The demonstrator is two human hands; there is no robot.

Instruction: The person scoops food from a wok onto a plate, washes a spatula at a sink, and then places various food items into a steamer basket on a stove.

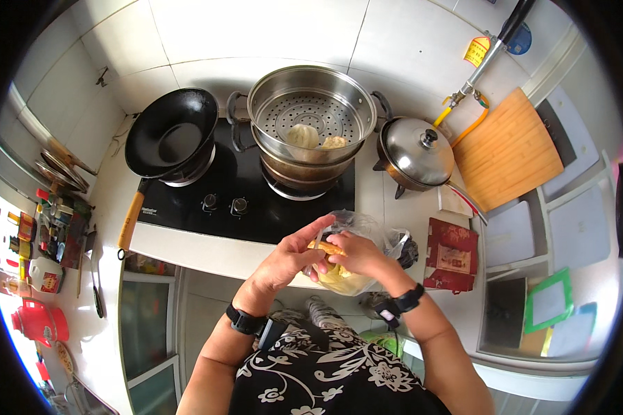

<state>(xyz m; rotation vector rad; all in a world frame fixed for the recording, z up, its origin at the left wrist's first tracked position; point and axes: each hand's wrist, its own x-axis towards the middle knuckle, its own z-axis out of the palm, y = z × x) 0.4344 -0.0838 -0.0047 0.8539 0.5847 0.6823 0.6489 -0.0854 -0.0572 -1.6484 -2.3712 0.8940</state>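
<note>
A thin clear plastic bag with yellowish food inside hangs from my hands in front of the counter edge. My left hand grips its left side, with the forefinger extended. My right hand reaches into the bag's mouth, its fingers on a golden-brown piece of baked or fried food. Beyond my hands, a stainless steel steamer pot stands on the right burner. A pale bun and a smaller yellowish food piece lie on its perforated tray.
A black wok sits on the left burner, its wooden handle towards me. Right of the steamer stands a lidded pan. A wooden cutting board leans at the right, behind a red box. A dark plastic bag lies near my right hand.
</note>
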